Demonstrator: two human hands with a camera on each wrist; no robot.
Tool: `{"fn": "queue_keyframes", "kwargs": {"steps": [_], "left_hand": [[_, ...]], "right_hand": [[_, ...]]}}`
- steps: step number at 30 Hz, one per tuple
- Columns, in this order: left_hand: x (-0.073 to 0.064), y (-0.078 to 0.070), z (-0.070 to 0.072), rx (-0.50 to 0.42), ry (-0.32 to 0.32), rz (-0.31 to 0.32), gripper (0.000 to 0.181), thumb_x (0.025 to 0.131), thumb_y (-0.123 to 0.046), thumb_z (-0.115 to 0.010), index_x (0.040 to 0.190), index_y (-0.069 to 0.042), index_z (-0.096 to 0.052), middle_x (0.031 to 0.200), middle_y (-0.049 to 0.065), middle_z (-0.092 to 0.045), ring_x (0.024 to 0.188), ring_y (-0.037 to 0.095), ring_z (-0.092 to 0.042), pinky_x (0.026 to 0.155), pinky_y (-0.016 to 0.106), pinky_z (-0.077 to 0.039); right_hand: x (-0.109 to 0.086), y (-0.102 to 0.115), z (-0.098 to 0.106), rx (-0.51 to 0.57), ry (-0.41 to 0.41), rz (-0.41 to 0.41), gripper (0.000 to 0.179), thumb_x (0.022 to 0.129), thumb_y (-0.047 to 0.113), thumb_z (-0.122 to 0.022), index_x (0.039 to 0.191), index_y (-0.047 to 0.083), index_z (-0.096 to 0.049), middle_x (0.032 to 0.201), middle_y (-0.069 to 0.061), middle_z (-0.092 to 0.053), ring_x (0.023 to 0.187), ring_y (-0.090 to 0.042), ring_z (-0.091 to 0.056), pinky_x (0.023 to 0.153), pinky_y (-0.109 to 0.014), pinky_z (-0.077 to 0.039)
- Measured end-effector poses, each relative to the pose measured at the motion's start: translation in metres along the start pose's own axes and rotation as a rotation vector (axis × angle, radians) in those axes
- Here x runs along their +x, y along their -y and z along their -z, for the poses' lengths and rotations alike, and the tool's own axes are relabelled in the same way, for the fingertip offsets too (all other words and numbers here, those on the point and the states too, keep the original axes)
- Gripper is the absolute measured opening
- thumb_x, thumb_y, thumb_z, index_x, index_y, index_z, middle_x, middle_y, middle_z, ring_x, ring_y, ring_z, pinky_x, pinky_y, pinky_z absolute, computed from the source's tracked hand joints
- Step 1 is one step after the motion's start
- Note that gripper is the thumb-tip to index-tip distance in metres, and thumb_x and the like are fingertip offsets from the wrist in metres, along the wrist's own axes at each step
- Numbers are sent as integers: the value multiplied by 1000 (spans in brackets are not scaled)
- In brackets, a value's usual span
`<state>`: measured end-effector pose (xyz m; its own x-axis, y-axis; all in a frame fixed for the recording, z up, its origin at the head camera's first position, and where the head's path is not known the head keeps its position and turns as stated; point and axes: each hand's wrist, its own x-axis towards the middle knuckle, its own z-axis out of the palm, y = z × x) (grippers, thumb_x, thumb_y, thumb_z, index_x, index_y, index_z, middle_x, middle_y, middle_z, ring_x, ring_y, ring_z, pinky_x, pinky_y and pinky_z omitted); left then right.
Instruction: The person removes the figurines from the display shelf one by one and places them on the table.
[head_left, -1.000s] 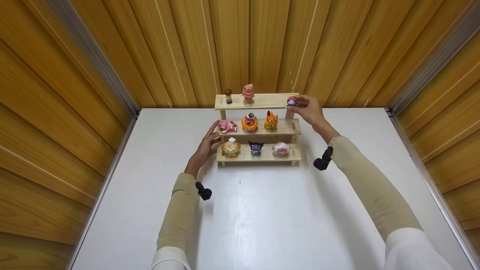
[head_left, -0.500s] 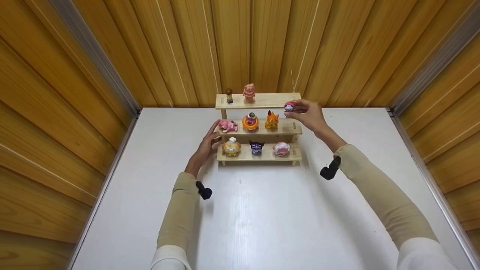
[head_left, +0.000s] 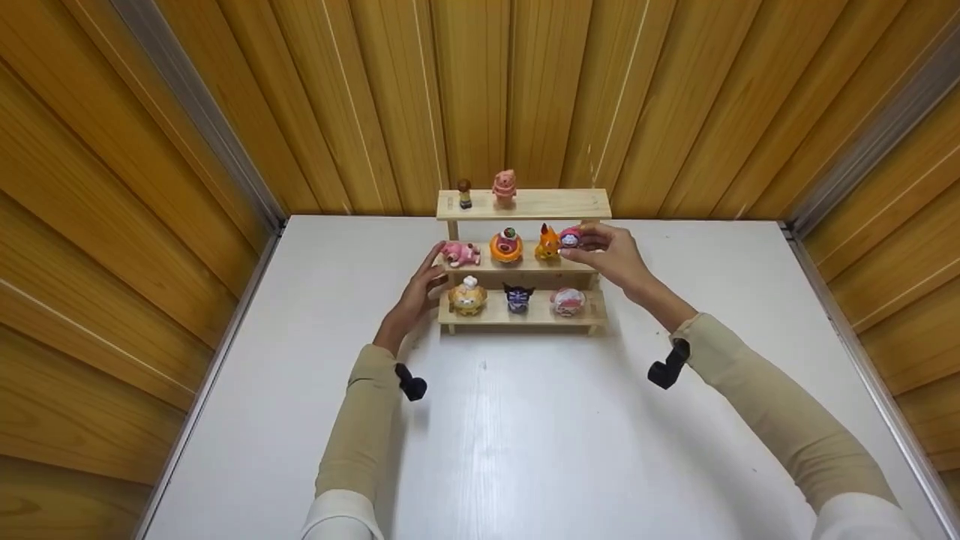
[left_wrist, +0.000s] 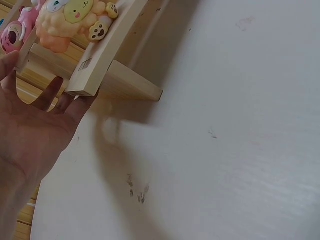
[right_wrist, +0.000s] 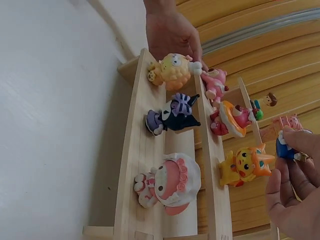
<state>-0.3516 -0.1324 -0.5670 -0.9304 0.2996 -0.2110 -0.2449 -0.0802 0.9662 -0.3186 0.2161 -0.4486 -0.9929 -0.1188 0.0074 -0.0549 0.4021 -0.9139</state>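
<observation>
A three-tier wooden display stand [head_left: 559, 205] holds several small figurines. Above the right part of its middle tier, my right hand [head_left: 621, 261] pinches a small figurine [head_left: 570, 238] with a red top and blue body. Just left of that one stands an orange fox-like figurine [head_left: 546, 244]. My left hand [head_left: 409, 301] rests against the stand's left end, its fingers spread over the board ends in the left wrist view. Near those fingers are a pink bear figurine [head_left: 461, 253], lying down, and a fluffy cream figurine with a white topknot [head_left: 468, 297].
On the top tier stand a brown-haired figurine [head_left: 464, 194] and a pink pig-like one [head_left: 505, 187]. The middle tier also bears a figurine in an orange ring [head_left: 507, 245]. Below are a black-eared figurine [head_left: 517, 298] and a pink-and-white one [head_left: 568, 301]. Wood-panelled walls surround the white table [head_left: 510, 442].
My right hand has brought the pinched figurine down from the right end of the top tier, slightly leftward, to beside the orange figurine. The left hand stays at the stand's left end.
</observation>
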Motion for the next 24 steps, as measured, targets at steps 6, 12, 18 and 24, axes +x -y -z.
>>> {"fn": "queue_keyframes", "kwargs": {"steps": [6,12,18,24], "left_hand": [[0,0,-1,20,-15,6,57,107,-42,-43,160,-48,-23,173,-1,-12,155,36,-24,120,64,-28],[-2,-1,-1,27,-9,-3,56,108,-41,-41,160,-48,-22,173,-1,-12,155,36,-24,120,64,-28],[1,2,0,23,-11,4,58,106,-43,-44,160,-48,-23,173,0,-12,156,37,-23,119,66,-27],[3,1,-1,30,-20,8,58,106,-42,-43,160,-48,-23,173,0,-14,156,36,-23,120,66,-27]], "right_hand": [[-4,-1,-6,0,2,13,49,88,20,-82,129,0,-66,123,-17,-71,96,-4,-63,81,-12,-51],[-10,3,-13,-20,45,-5,48,88,19,-81,129,0,-65,125,-19,-69,99,-7,-64,83,-11,-51],[-14,0,-23,22,73,41,44,86,15,-83,124,-1,-67,119,-17,-70,93,-7,-66,81,-14,-54],[-17,-4,-36,67,118,54,42,86,11,-82,123,-2,-68,112,-14,-74,88,-5,-69,81,-16,-56]]}}
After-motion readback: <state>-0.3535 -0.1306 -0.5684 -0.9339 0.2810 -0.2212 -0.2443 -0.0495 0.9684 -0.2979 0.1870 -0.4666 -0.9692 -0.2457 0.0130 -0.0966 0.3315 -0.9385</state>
